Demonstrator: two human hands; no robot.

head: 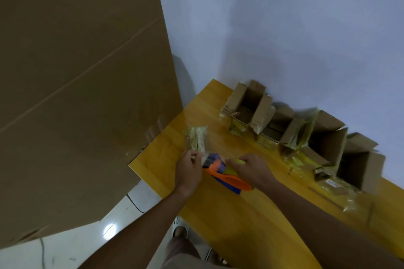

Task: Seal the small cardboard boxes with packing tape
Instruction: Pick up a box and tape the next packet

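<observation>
A blue and orange tape dispenser (220, 170) lies on the yellow wooden table (240, 214), its orange handle pointing toward me. My right hand (251, 168) rests over its roll end, fingers curled on it. My left hand (189, 170) pinches the loose end of clear tape (197, 140) at the dispenser's front; the crumpled strip stretches away from me over the table. Several small cardboard boxes (247, 105) (328, 140) (360, 168) stand with flaps open in a row along the wall, with old yellowish tape stuck to them.
A big flat cardboard sheet (76, 83) leans at the left, beside the table's left edge. A white wall rises behind the boxes. Scraps of tape (334, 185) lie near the right-hand boxes. White tiled floor (87, 242) and my foot show below.
</observation>
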